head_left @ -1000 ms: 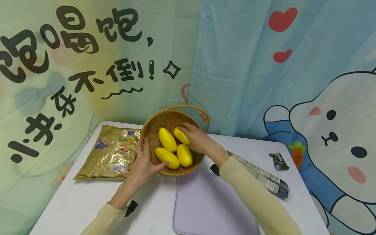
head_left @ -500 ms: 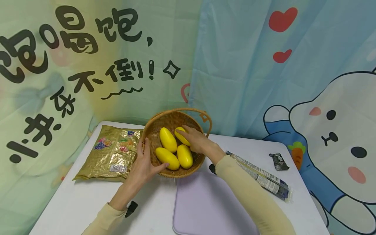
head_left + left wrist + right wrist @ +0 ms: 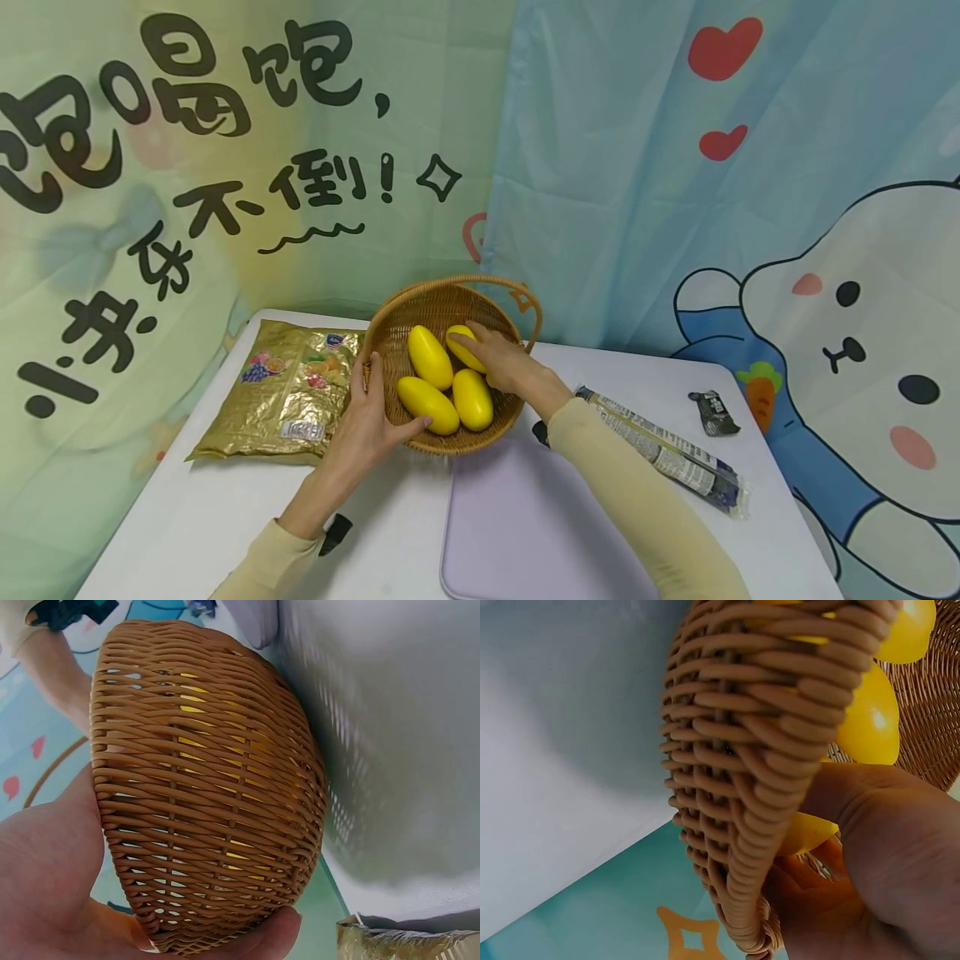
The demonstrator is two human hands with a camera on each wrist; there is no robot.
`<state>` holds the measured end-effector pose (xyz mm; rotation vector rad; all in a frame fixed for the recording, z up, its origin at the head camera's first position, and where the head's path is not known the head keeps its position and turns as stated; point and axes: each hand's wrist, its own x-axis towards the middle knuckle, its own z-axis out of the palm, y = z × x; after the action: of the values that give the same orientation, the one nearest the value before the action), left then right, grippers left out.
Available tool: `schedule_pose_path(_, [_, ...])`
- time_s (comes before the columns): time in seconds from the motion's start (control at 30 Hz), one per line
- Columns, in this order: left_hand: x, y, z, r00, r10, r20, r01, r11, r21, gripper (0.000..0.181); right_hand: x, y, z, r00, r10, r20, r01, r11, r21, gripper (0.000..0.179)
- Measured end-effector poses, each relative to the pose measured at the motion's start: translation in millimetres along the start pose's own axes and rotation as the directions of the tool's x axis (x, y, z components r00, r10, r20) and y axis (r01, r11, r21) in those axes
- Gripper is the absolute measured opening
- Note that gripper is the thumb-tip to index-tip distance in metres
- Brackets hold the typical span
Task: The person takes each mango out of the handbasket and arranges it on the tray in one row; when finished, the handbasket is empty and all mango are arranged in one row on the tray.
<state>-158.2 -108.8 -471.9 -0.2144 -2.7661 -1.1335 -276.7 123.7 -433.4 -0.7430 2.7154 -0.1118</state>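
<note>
A brown wicker basket (image 3: 392,354) with an arched handle leans toward me near the table's back edge, holding several smooth yellow mangoes (image 3: 429,358). My left hand (image 3: 365,421) grips its left side, thumb over the front rim and fingers around the outer weave (image 3: 210,787). Inside the basket, my right hand (image 3: 512,360) holds the back-right mango (image 3: 463,343), its fingers laid over the top. In the right wrist view, the thumb lies beside this mango (image 3: 808,834), and the rim hides part of the grip.
A gold foil bag (image 3: 281,392) lies left of the basket. In front is a lilac tray (image 3: 540,525), partly under the right sleeve. To the right lie a long clear-and-blue packet (image 3: 682,458) and a small black wrapper (image 3: 714,412). Printed curtains hang behind.
The basket has shifted slightly right and toward me, with the mangoes in it. My right hand has moved a little left with it, while the left hand keeps its grip.
</note>
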Motion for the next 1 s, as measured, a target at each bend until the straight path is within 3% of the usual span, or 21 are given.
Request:
schedule_pose_path(0.3, [0.6,0.9,0.8,1.000,-0.002,0.001,0.002,1.000,-0.007,0.122,-5.6,3.8,-1.4,1.000,-0.008,-0.027,0.009,0.999,0.047,0.083])
schedule_pose_path(0.63, [1.5,0.7,0.2,1.000,-0.023,0.017,0.023,1.000,-0.019,0.122,-16.0,6.8,-7.2,0.992,-0.060,-0.111,0.075,0.987,0.142,0.088])
schedule_pose_path(1.0, [2.1,1.2,-0.9,0.998,-0.051,0.035,0.051,0.999,-0.016,0.123,-39.5,4.2,-19.2,0.982,-0.103,-0.157,0.132,0.973,0.190,0.091])
